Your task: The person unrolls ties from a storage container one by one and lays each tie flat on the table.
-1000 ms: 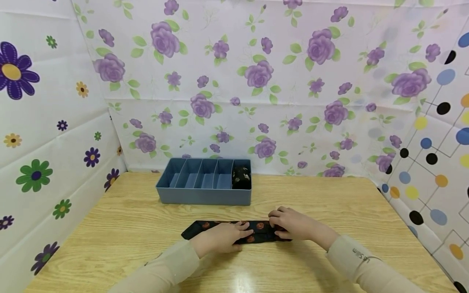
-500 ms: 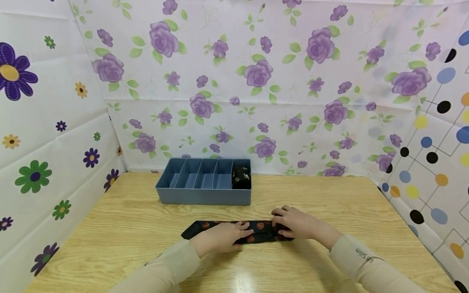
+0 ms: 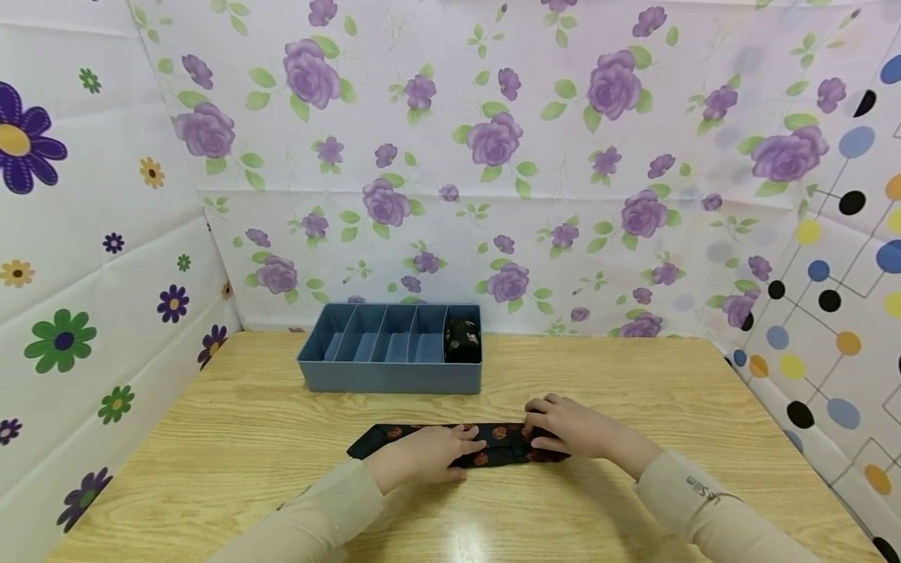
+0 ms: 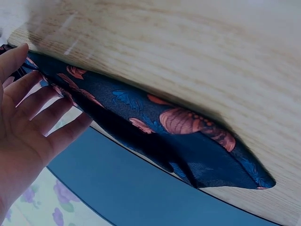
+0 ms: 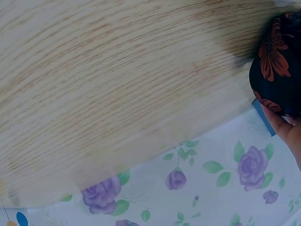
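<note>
Item: one dark patterned tie (image 3: pixel 499 435), laid flat and lengthwise on the wood-grain table (image 3: pixel 232 461), at the lower centre of the frame in the head view. Orange-red floral motifs are borne on it; layers are seen folded over one another, and the tapered tip is pointed toward the left of the frame.

Left hand (image 3: pixel 425 456): rested across the middle of the tie, fingers extended and spread, nothing grasped.

Right hand (image 3: pixel 573 426): set at the tie's right end, fingers curled about the fabric, which is gripped there. In the right wrist view a rounded bulge of cloth is shown at the upper right edge; its inner layers cannot be told.

Change noted: over the last second the right hand and the gripped end have been shifted slightly toward the right of the frame, while the left hand has been kept in place. By judgement, the cloth is being drawn straight against a steadied middle, and the folded strip is being neatened.

Container: one blue-grey compartmented box (image 3: pixel 390 378), stood behind the tie, left of upper right, near the frame's centre. A dark patterned roll (image 3: pixel 463 342) is held in its rightmost compartment; the tie is placed outside it.
</note>
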